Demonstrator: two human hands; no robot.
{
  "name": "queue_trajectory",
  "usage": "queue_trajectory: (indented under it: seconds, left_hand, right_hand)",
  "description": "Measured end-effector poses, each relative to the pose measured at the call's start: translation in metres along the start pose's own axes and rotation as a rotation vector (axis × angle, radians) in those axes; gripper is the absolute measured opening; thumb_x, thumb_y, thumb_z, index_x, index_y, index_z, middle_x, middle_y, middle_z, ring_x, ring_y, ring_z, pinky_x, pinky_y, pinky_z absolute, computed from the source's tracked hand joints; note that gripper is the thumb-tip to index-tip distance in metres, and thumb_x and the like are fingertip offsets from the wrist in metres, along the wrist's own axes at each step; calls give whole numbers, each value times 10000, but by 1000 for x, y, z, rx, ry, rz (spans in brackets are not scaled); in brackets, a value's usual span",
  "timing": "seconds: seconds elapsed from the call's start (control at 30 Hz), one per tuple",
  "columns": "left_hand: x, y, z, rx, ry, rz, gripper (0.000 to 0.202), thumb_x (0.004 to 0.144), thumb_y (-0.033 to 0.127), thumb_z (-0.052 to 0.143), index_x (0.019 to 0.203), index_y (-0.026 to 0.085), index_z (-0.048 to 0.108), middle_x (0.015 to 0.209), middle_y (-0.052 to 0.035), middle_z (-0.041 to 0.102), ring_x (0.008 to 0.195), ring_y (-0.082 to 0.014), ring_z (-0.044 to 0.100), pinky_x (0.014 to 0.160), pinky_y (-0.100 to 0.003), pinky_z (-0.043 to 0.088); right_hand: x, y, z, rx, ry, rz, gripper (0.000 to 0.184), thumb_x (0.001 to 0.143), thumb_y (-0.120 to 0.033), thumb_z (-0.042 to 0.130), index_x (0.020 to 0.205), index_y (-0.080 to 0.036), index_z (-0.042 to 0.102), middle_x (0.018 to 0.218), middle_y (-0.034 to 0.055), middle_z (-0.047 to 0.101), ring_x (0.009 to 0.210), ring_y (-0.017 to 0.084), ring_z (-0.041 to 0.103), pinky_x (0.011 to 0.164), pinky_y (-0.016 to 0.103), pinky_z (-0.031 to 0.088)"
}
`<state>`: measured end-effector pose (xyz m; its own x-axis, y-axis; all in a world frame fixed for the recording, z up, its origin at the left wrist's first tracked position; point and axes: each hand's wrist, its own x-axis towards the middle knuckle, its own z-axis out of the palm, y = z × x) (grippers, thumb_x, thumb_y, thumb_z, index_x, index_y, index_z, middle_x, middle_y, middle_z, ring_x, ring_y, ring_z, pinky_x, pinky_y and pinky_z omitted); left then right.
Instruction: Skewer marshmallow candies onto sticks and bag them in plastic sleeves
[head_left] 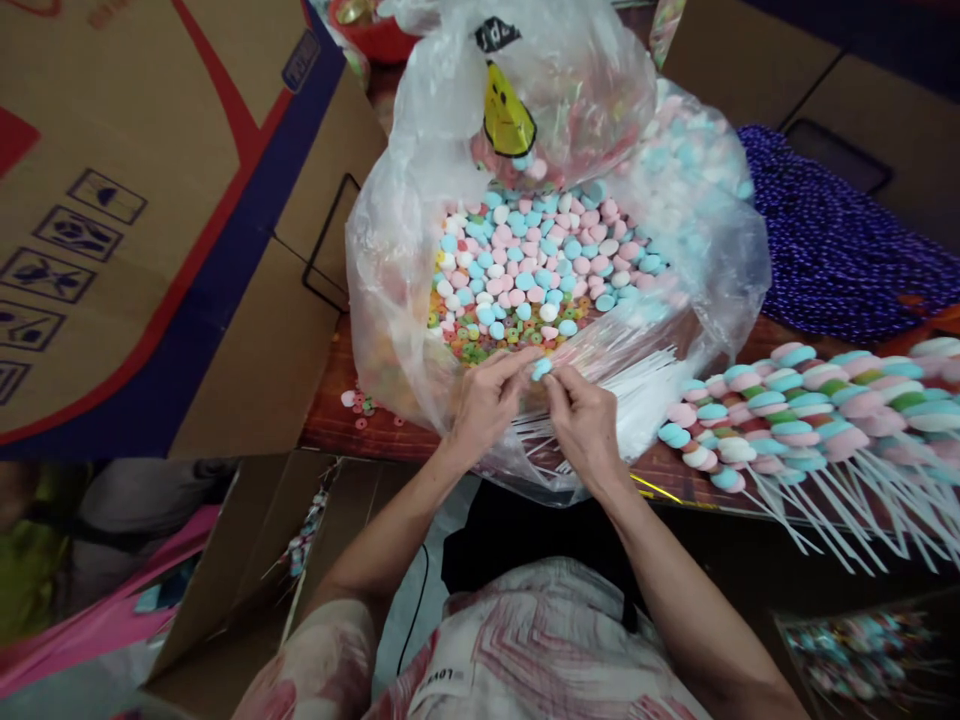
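Note:
My left hand and my right hand meet at the near side of an open clear plastic bag. Between their fingertips is a small light-blue candy. The right thumb and fingers pinch it; the left fingers are closed right beside it, and what they grip is hidden. Beyond the hands, a heap of pink, blue and white candies lies in the bag, with small coloured rings in front. A bundle of thin white sticks lies by my right hand, partly under plastic.
Candies threaded on white sticks lie in a pile at the right edge of the table. Behind them is a purple beaded or corded heap. A large cardboard box stands at left, another box at back right. A red bowl sits behind.

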<state>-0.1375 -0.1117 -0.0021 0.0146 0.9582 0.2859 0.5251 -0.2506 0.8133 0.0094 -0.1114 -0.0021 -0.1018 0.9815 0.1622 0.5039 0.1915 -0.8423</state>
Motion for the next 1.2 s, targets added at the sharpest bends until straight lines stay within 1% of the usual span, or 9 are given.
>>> queue_trajectory:
  seconds: [0.1, 0.17, 0.23, 0.3, 0.47, 0.6, 0.73, 1.07, 1.2]
  left_hand:
    - [24, -3, -1, 245, -34, 50, 289, 986, 203, 531, 1206, 214, 719, 1106, -70, 697, 994, -191, 647, 907, -327, 523]
    - [37, -7, 2, 409, -125, 143, 266, 959, 160, 556, 1149, 208, 736, 1120, -80, 693, 1053, -228, 608, 943, -368, 503]
    - [45, -12, 5, 505, -222, 229, 254, 944, 135, 562, 1109, 204, 743, 1093, -88, 693, 1065, -250, 578, 940, -388, 495]
    - [47, -16, 7, 543, -252, 261, 247, 946, 132, 549, 1077, 204, 746, 1049, -95, 677, 1038, -249, 569, 905, -382, 501]
    - [44, -21, 8, 489, -171, 175, 245, 955, 138, 522, 1001, 203, 753, 1002, -87, 642, 953, -217, 600, 845, -354, 513]
    - [44, -22, 5, 305, -113, 61, 206, 947, 162, 547, 944, 210, 748, 985, -65, 686, 921, -191, 640, 865, -341, 527]
    - [41, -22, 1, 151, -53, -36, 159, 936, 185, 579, 938, 210, 736, 998, -53, 725, 930, -188, 666, 883, -345, 538]
    - [42, -27, 1, 230, -62, -1, 148, 926, 146, 558, 912, 190, 699, 960, -61, 671, 932, -193, 629, 885, -343, 524]
    - [43, -21, 5, 346, -111, 61, 223, 955, 145, 501, 1010, 195, 711, 994, -76, 651, 985, -212, 605, 923, -359, 502]
  right_hand:
    - [-2, 9, -13, 2, 41, 69, 265, 945, -338, 510, 718, -221, 581, 596, -36, 492, 562, 135, 461, 613, 263, 356]
    - [-6, 16, -18, -13, 49, 94, 248, 946, -332, 504, 758, -220, 621, 607, -31, 512, 569, 141, 472, 627, 268, 372]
    - [-10, 21, -19, -13, 40, 98, 229, 946, -315, 490, 823, -219, 658, 619, -25, 531, 579, 148, 484, 622, 269, 382]
    - [-13, 25, -18, -1, 30, 88, 227, 945, -298, 480, 877, -215, 679, 638, -15, 557, 598, 158, 507, 616, 269, 392]
    - [-17, 28, -14, 52, 44, 37, 245, 943, -293, 487, 908, -203, 712, 733, 25, 641, 666, 176, 570, 672, 289, 442]
    - [-16, 26, -13, 91, 37, 68, 264, 947, -320, 515, 1009, -210, 747, 729, 17, 681, 634, 169, 584, 657, 287, 454]
    - [-13, 23, -11, 69, 48, 62, 270, 956, -333, 525, 1036, -217, 755, 825, 42, 740, 716, 192, 645, 699, 295, 472]
    - [-10, 25, -11, -26, 34, 28, 265, 971, -302, 485, 993, -213, 734, 819, 49, 731, 709, 190, 630, 703, 289, 450]
    - [-10, 25, -10, -41, 28, 17, 267, 975, -294, 481, 1018, -215, 733, 842, 55, 743, 716, 197, 640, 710, 297, 453]
